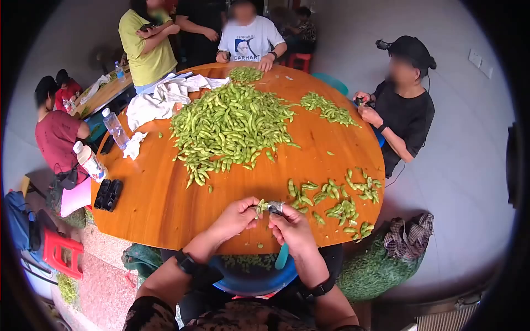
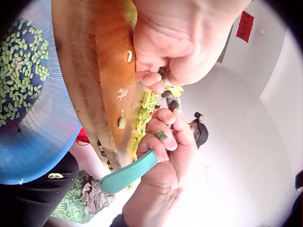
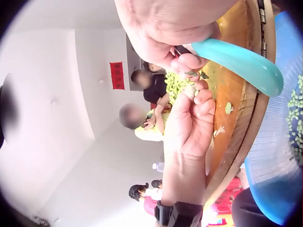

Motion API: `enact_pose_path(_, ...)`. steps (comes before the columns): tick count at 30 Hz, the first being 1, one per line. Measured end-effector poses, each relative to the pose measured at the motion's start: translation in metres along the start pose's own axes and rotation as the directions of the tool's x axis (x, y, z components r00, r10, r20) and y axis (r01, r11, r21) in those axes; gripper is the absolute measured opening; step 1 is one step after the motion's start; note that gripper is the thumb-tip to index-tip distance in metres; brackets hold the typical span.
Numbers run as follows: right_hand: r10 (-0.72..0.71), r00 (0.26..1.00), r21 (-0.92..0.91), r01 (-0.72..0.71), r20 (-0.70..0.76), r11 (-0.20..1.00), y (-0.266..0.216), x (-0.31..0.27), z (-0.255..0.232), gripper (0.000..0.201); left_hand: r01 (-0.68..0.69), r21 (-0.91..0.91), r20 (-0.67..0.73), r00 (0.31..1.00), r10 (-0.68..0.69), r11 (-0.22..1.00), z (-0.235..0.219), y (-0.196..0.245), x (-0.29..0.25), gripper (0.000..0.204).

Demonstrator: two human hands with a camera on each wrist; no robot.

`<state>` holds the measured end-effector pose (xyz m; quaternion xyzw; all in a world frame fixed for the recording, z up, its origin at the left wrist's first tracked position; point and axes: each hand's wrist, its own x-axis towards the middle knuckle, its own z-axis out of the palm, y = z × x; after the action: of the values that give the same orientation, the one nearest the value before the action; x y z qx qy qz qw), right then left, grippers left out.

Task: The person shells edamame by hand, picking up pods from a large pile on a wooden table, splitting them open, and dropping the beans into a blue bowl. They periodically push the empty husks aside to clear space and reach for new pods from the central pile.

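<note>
My left hand (image 1: pixel 237 219) pinches a green soybean pod (image 1: pixel 261 207) between thumb and fingertips, above the near edge of the round wooden table (image 1: pixel 165 220). Right beside it, my right hand (image 1: pixel 293 225) grips a tool by its teal handle (image 3: pixel 241 66), which sticks out below the fist. The tool's working end is mostly hidden by the fingers. A grey wrapping shows around the right thumb (image 1: pixel 274 207), close against the pod. Small green scraps (image 2: pixel 161 135) cling to the right fingers. Under the table edge stands a blue basin (image 2: pixel 47 156) with shelled green beans (image 2: pixel 21 71) in it.
A big heap of pods (image 1: pixel 232 124) covers the table's middle, with a scattered group of pods (image 1: pixel 342 204) to the right. Bottles (image 1: pixel 91 161), a white cloth (image 1: pixel 160 99) and a black object (image 1: pixel 108 195) lie left. A stuffed sack (image 1: pixel 381 265) stands right. Several people surround the table.
</note>
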<state>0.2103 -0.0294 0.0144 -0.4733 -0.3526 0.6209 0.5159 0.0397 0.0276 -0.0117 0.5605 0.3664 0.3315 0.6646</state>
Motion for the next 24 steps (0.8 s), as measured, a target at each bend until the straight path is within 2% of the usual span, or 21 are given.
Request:
enact_pose_path(3, 0.014, 0.999, 0.016, -0.013, -0.040, 1.000, -0.003, -0.001, -0.005, 0.013, 0.054, -0.085, 0.038, 0.998, -0.051, 0.995, -0.001, -0.003, 0.000, 0.019)
enact_pose_path(5, -0.045, 0.996, 0.061, 0.050, -0.077, 0.997, -0.007, -0.001, -0.016, 0.019, 0.130, 0.057, -0.011, 0.991, -0.130, 0.990, 0.002, 0.009, -0.010, 0.024)
enact_pose_path(6, -0.069, 0.991, 0.066, 0.077, -0.113, 0.995, -0.009, -0.001, -0.026, 0.020, 0.129, 0.060, -0.013, 0.992, -0.128, 0.990, 0.003, 0.010, -0.015, 0.024)
enact_pose_path(7, -0.093, 0.985, 0.070, 0.104, -0.148, 0.992, -0.012, 0.000, -0.038, 0.020, -0.053, 0.394, -0.016, 0.998, 0.065, 0.918, 0.003, 0.008, -0.022, 0.025)
enact_pose_path(8, -0.103, 0.971, 0.069, 0.120, -0.214, 0.990, -0.015, 0.002, -0.051, 0.016, -0.211, 0.675, 0.046, 0.969, 0.244, 0.707, 0.003, 0.008, -0.027, 0.027)
enact_pose_path(9, -0.117, 0.949, 0.028, 0.131, -0.291, 0.991, -0.018, 0.002, -0.065, 0.007, -0.210, 0.677, 0.045, 0.968, 0.246, 0.705, 0.004, 0.012, -0.030, 0.027)
enact_pose_path(11, -0.141, 0.935, 0.036, 0.161, -0.327, 0.986, -0.022, 0.001, -0.090, 0.003, -0.372, 0.872, 0.200, 0.864, 0.462, 0.318, 0.003, 0.018, -0.034, 0.023)
enact_pose_path(12, -0.130, 0.935, 0.032, 0.149, -0.331, 0.988, -0.022, 0.000, -0.099, 0.003, -0.371, 0.873, 0.199, 0.863, 0.464, 0.316, -0.001, 0.021, -0.029, 0.023)
enact_pose_path(14, -0.109, 0.939, 0.024, 0.123, -0.327, 0.992, -0.019, -0.001, -0.109, 0.005, -0.334, 0.884, 0.133, 0.851, 0.509, 0.327, -0.015, 0.034, -0.013, 0.018)
enact_pose_path(15, -0.110, 0.939, 0.023, 0.124, -0.327, 0.992, -0.016, -0.002, -0.110, 0.005, -0.188, 0.895, -0.021, 0.888, 0.460, 0.404, -0.019, 0.042, -0.005, 0.014)
enact_pose_path(16, -0.118, 0.941, 0.013, 0.129, -0.316, 0.992, -0.013, -0.003, -0.109, 0.006, -0.131, 0.878, -0.123, 0.868, 0.481, 0.461, -0.030, 0.041, 0.010, 0.012)
enact_pose_path(18, -0.139, 0.940, -0.041, 0.133, -0.310, 0.990, -0.014, -0.004, -0.102, 0.011, 0.000, 0.933, -0.197, 0.837, 0.510, 0.361, -0.052, 0.040, 0.039, 0.012)
enact_pose_path(19, -0.141, 0.940, -0.042, 0.135, -0.309, 0.990, -0.014, -0.005, -0.100, 0.011, -0.001, 0.933, -0.198, 0.836, 0.512, 0.361, -0.058, 0.041, 0.050, 0.012)
enact_pose_path(21, -0.139, 0.956, -0.102, 0.116, -0.260, 0.988, -0.013, -0.005, -0.101, 0.008, 0.222, 0.938, -0.319, 0.853, 0.413, 0.266, -0.067, 0.038, 0.069, 0.017)
enact_pose_path(22, -0.129, 0.957, -0.109, 0.104, -0.259, 0.989, -0.013, -0.006, -0.101, 0.010, 0.226, 0.946, -0.314, 0.813, 0.491, 0.231, -0.074, 0.030, 0.078, 0.017)
enact_pose_path(23, -0.130, 0.957, -0.110, 0.104, -0.261, 0.988, -0.013, -0.006, -0.101, 0.010, 0.223, 0.947, -0.312, 0.813, 0.492, 0.231, -0.081, 0.024, 0.083, 0.017)
enact_pose_path(24, -0.134, 0.959, -0.124, 0.106, -0.250, 0.987, -0.012, -0.007, -0.102, 0.011, 0.256, 0.950, -0.312, 0.830, 0.462, 0.181, -0.084, 0.025, 0.085, 0.016)
